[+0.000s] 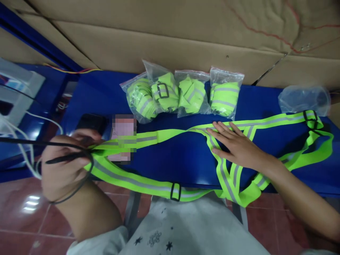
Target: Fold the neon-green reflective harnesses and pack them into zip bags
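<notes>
A neon yellow-green reflective harness (228, 177) with grey stripes and black buckles lies stretched across a blue table. My left hand (63, 166) is closed around the harness's left loop, above the table's left side. A dark pointed piece sticks out between its fingers; I cannot tell what it is. A black cable (91, 166) loops past that hand and wrist. My right hand (233, 141) lies flat with fingers outstretched on the upper strap, where the bands branch. One slide buckle (175, 191) sits on the lower strap, near the table's front edge.
Several clear zip bags (193, 94) of folded neon straps stand along the back of the blue table (170, 163). A clear plastic bag (304, 100) lies back right. A dark object (91, 122) and a pixelated patch are near my left hand. White cables (29, 152) hang left.
</notes>
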Demonstrator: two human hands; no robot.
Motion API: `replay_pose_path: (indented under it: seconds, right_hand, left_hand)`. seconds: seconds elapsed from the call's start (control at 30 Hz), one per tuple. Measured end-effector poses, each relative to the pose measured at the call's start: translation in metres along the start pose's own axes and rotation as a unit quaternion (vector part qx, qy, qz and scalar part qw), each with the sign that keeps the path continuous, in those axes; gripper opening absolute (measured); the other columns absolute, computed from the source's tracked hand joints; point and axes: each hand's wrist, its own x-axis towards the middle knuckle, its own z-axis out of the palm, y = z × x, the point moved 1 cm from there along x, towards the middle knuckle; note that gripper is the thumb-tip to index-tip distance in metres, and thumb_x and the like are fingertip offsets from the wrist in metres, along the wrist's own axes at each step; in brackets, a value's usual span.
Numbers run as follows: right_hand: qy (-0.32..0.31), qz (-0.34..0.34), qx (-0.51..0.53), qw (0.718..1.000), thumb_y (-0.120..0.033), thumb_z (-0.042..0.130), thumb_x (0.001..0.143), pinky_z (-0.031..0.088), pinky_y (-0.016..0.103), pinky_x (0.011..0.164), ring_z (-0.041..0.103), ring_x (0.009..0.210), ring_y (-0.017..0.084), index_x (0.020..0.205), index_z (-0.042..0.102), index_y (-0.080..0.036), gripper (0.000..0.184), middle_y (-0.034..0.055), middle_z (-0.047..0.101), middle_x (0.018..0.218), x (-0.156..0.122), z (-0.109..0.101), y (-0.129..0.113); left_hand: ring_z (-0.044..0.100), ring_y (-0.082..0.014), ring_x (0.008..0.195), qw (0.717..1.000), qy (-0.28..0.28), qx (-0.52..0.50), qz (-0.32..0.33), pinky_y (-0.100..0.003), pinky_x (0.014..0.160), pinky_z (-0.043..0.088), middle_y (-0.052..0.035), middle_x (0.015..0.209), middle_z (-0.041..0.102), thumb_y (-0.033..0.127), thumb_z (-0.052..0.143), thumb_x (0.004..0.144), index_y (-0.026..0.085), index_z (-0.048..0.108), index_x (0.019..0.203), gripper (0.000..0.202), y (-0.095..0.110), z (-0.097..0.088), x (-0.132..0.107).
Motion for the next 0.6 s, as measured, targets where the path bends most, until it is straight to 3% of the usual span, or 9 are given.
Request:
replay_pose_path:
  seconds: [0.1,0.23,0.33,0.47,0.6]
  right_hand:
    - [0.015,0.021,-0.015,1.0,-0.06,0.04,0.107,0.028,0.062,0.129,0.032,0.159,0.032,0.165,0.036,-0.023,0.068,0.0123,0.028,0.172,-0.001,-0.009,-0.002]
    - [0.066,0.062,-0.045,0.995,-0.055,0.041,0.108,0.042,0.056,0.121,0.052,0.147,0.034,0.147,0.06,-0.014,0.06,0.0163,0.053,0.158,0.012,-0.019,-0.019]
    - [0.121,0.03,-0.03,0.992,-0.05,0.044,0.108,0.045,0.052,0.119,0.055,0.143,0.032,0.146,0.06,-0.011,0.057,0.0156,0.059,0.152,0.032,-0.018,-0.035]
    - [0.15,-0.031,0.003,0.988,-0.047,0.051,0.107,0.052,0.05,0.107,0.061,0.132,0.032,0.149,0.056,-0.01,0.057,0.016,0.064,0.145,0.059,-0.002,-0.05]
    - [0.167,-0.053,-0.011,0.984,-0.035,0.05,0.107,0.053,0.049,0.098,0.064,0.122,0.033,0.143,0.062,-0.011,0.045,0.0154,0.067,0.138,0.064,0.011,-0.052]
  left_hand:
    - [0.073,-0.0224,0.071,0.996,-0.062,0.034,0.047,-0.03,0.06,0.063,-0.0055,0.068,0.072,0.037,0.101,0.052,0.017,0.068,0.065,0.041,0.01,0.01,-0.003]
    - [0.077,-0.0251,0.082,0.999,-0.037,0.008,0.023,-0.039,0.075,0.069,-0.0093,0.087,0.078,0.035,0.097,0.062,0.016,0.07,0.077,0.036,0.012,0.019,-0.011]
    - [0.078,-0.0242,0.082,0.999,-0.025,-0.016,0.016,-0.039,0.078,0.069,-0.0104,0.089,0.078,0.032,0.096,0.067,0.015,0.071,0.085,0.036,0.005,0.023,-0.013]
    - [0.077,-0.0236,0.082,0.997,-0.018,-0.054,0.047,-0.039,0.073,0.069,-0.0106,0.092,0.078,0.034,0.092,0.073,0.016,0.071,0.089,0.032,0.0,0.027,-0.01]
    - [0.075,-0.0213,0.079,0.996,0.029,-0.072,0.042,-0.037,0.072,0.068,-0.0075,0.088,0.078,0.034,0.094,0.069,0.017,0.071,0.086,0.034,0.002,0.028,-0.009]
